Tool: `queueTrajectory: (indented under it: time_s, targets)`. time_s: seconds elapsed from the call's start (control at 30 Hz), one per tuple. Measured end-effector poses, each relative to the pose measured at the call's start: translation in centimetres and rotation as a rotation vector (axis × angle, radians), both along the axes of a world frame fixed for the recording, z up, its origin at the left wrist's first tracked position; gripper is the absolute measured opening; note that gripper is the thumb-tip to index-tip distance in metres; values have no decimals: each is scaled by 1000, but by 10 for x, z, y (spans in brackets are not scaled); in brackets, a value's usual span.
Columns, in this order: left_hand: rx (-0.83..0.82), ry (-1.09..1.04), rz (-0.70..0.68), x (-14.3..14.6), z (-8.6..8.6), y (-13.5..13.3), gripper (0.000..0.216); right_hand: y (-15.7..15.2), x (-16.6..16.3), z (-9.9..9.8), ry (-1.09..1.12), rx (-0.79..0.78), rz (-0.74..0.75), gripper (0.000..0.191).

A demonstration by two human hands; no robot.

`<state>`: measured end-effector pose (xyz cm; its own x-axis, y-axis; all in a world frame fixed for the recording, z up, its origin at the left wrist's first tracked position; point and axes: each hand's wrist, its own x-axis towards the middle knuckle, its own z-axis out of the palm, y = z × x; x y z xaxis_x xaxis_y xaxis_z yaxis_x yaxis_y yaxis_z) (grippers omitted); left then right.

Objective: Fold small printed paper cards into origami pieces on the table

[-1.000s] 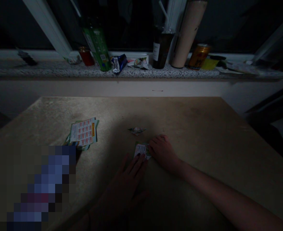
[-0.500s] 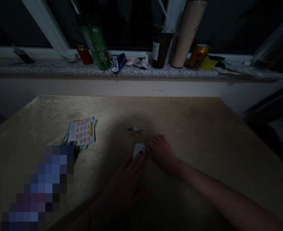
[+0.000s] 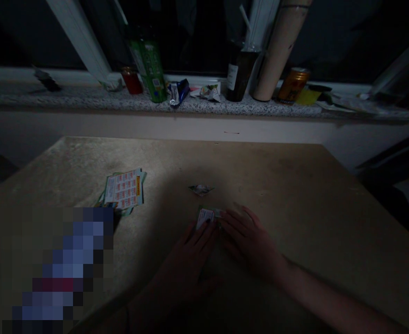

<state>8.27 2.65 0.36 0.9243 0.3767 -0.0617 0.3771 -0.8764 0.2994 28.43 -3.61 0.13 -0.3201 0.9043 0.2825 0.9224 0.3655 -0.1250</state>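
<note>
A small printed paper (image 3: 205,215) lies on the beige table (image 3: 295,195) in dim light. My left hand (image 3: 187,262) lies flat with its fingertips pressing the paper's near edge. My right hand (image 3: 249,241) rests beside it, fingers stretched out and touching the paper's right side. A small folded paper piece (image 3: 201,189) sits just beyond. A stack of printed leaflets (image 3: 124,189) lies to the left.
A granite window ledge (image 3: 68,99) behind the table holds a green bottle (image 3: 149,65), a red can (image 3: 131,81), a dark bottle (image 3: 237,74), a tall beige tube (image 3: 277,55), a gold can (image 3: 294,84) and wrappers. A blurred patch covers the lower left.
My right hand has drawn back towards me and its fingers have flattened out beside the paper. The left hand stays pressed on the paper.
</note>
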Motion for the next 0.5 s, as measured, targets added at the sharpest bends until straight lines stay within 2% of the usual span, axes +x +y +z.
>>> queueTrajectory:
  time_s: [0.17, 0.5]
  targets:
    - [-18, 3, -7, 0, 3, 0, 84, -20, 1, -11, -92, -52, 42, 60]
    - [-20, 20, -7, 0, 4, 0, 83, -17, 2, -10, -65, -123, 27, 59]
